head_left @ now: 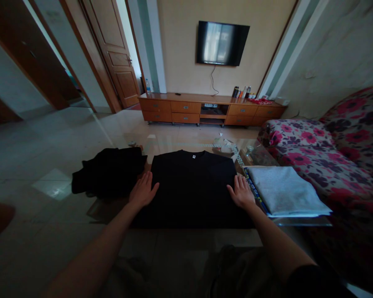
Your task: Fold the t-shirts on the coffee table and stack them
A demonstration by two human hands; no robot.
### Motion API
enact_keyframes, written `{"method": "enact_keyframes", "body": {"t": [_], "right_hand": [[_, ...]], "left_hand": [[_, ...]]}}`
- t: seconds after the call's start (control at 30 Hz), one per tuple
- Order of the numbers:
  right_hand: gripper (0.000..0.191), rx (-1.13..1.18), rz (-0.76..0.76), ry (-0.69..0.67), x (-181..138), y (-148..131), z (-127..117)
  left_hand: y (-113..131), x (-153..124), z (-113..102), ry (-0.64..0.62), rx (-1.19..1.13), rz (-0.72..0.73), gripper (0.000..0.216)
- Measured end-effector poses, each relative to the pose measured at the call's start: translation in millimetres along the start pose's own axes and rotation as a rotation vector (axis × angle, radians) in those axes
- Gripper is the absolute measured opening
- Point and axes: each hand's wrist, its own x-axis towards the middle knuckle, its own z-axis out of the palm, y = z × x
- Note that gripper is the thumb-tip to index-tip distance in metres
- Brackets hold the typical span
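A black T-shirt (pixel 192 190) lies spread flat in front of me on a glass-topped table, its neckline and small white label at the far side. My left hand (pixel 144 190) rests on the shirt's left edge, fingers stretched out and thumb apart. On the right edge lies my right hand (pixel 241 192), also flat with its fingers extended. Neither hand grips the cloth. Left of the shirt is a heap of black clothing (pixel 112 171). To the right sits a folded light grey cloth (pixel 290 190), stacked on something with a blue patterned edge.
A glass jar (pixel 250 151) stands near the table's far right part. Beyond the table is a low wooden TV cabinet (pixel 185 107) with bottles on top, under a wall-mounted television (pixel 222 43). A floral sofa (pixel 298 132) borders the right side. A wooden door (pixel 115 54) is at the back left.
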Motion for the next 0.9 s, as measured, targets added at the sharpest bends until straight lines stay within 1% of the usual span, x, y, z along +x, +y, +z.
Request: {"method": "enact_keyframes", "body": {"t": [0.2,0.33,0.43,0.57,0.63,0.73,0.83,0.9], "right_hand": [[0.089,0.027,-0.016,0.026,-15,6,4],[0.089,0.078,0.031,0.03,-11,3,1],[0.085,0.16,0.101,0.072,7,0,-7],[0.077,0.304,0.185,0.175,44,0,-20],[0.071,0.356,0.239,0.195,61,1,-23],[0.063,0.38,0.298,0.191,79,2,-20],[0.058,0.38,0.322,0.181,93,1,-12],[0.056,0.383,0.324,0.177,104,0,-7]], "left_hand": [[-4,-18,-2,-0.005,-0.017,0.003,0.082],[-6,-11,-6,-0.006,-0.061,-0.035,0.081],[-8,6,-10,0.025,-0.129,-0.111,0.077],[-5,37,-16,0.1,-0.226,-0.145,0.075],[0,52,-17,0.13,-0.266,-0.222,0.072],[10,72,-16,0.128,-0.304,-0.351,0.068],[16,90,-10,0.105,-0.287,-0.402,0.066],[15,101,-5,0.092,-0.257,-0.434,0.067]]}}
